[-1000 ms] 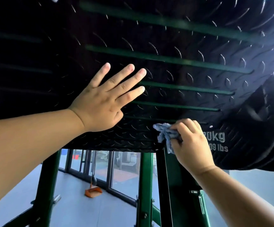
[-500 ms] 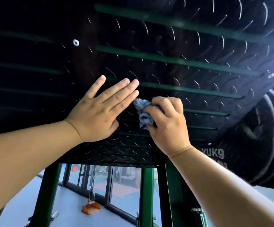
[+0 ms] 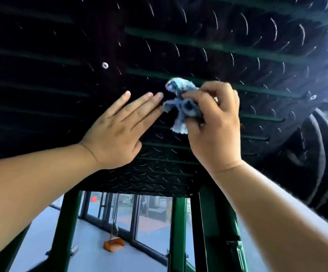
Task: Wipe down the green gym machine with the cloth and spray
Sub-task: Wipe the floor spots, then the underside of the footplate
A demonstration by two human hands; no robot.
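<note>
- The green gym machine [image 3: 178, 228] is standing right in front of the person. Its dark tread-pattern footplate [image 3: 155, 173] is filling the upper view, with green posts showing below it.
- The cloth [image 3: 180, 103], blue and bunched, is lying against the footplate near its middle, among the green slots [image 3: 198, 41].
- The right hand [image 3: 214, 132] is gripping the cloth, fingers curled round the wad. The left hand [image 3: 118, 130] is pressing flat on the plate with straight fingers, its fingertips just beside the cloth.
- Doing this step well is probably calling for opening the wad out, so more fabric is meeting the raised treads. Working in overlapping rows along the slots makes sense, since grime is likely collecting there.
- The bracing hand is likely leaving marks, so its patch is needing a pass too.
- No spray bottle is showing. Weight plates [image 3: 316, 154] are sitting at the right, close to the footplate.
</note>
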